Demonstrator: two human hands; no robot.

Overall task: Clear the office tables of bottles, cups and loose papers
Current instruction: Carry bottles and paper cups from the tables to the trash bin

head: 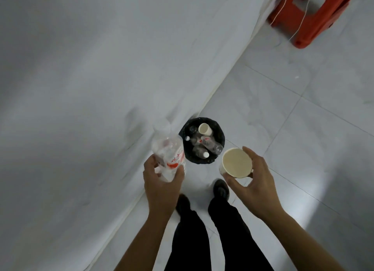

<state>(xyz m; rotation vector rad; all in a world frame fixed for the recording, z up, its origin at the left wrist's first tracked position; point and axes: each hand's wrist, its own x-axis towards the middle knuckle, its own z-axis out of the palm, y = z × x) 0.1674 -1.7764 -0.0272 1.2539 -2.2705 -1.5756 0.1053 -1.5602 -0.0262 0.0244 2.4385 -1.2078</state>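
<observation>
One bottle [169, 149] bears a red label [175, 162], writing blurred.

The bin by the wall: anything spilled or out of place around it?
Nothing stands out. The bin holds bottles and a tipped paper cup, all inside it; no spill shows on the floor around it.

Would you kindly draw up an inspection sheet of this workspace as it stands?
Surface: white table, its edge beside the bin.
Job's things: clear bottle and paper cup in hand; black bin on the floor holds bottles and a second cup.
Clutter: nothing seen.
Hands: left hand grips the clear bottle; right hand holds the paper cup.
Cables: white cord hangs across the red stool.
Surroundings: tiled floor.
</observation>
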